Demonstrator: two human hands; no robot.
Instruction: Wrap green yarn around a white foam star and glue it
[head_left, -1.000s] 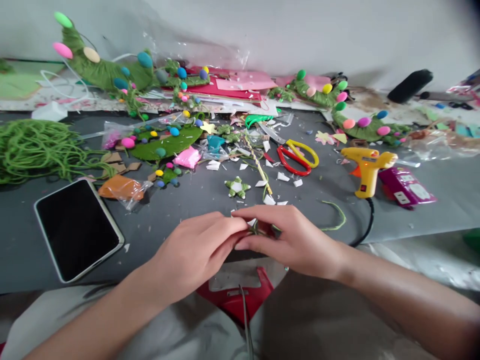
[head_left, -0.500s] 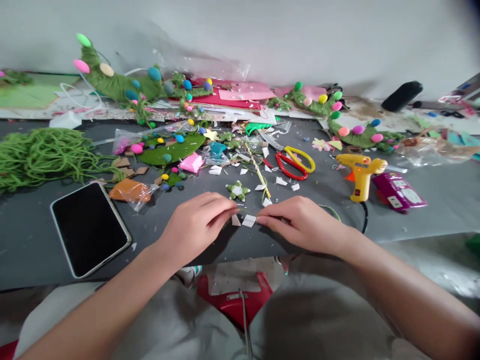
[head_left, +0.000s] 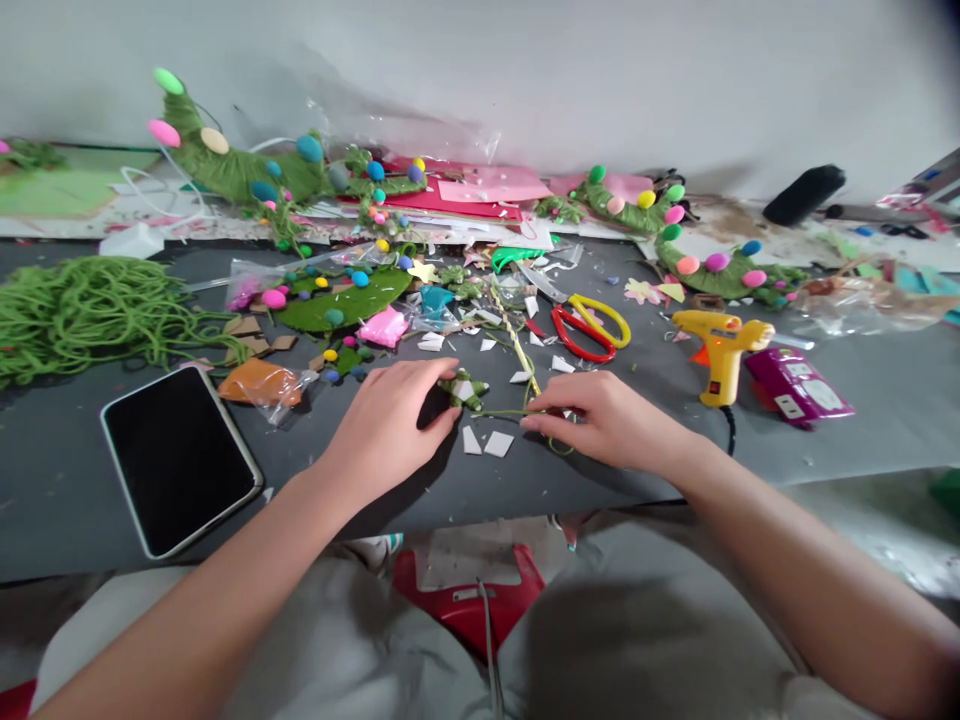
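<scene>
A small star wrapped in green yarn (head_left: pixel 463 389), with a white patch in its middle, lies on the dark tabletop. My left hand (head_left: pixel 397 415) has its thumb and fingers closed on the star's left side, covering part of it. A thin strand of green yarn (head_left: pixel 504 413) runs from beside the star to my right hand (head_left: pixel 600 425), which pinches it between thumb and fingers. The strand's loose end loops below that hand. Two white paper pieces (head_left: pixel 498 444) rest just in front of the star, between both hands.
Scissors with red and yellow handles (head_left: pixel 592 328) lie beyond my right hand, among paper scraps. A yellow glue gun (head_left: pixel 721 350) stands by a purple power socket (head_left: pixel 801 383) at right. At left are a tablet (head_left: pixel 180 458), an orange packet (head_left: pixel 262 383) and a green yarn heap (head_left: pixel 97 315).
My left hand has moved up and taken hold of the star, letting go of its end of the yarn. My right hand has shifted slightly right and up with the strand.
</scene>
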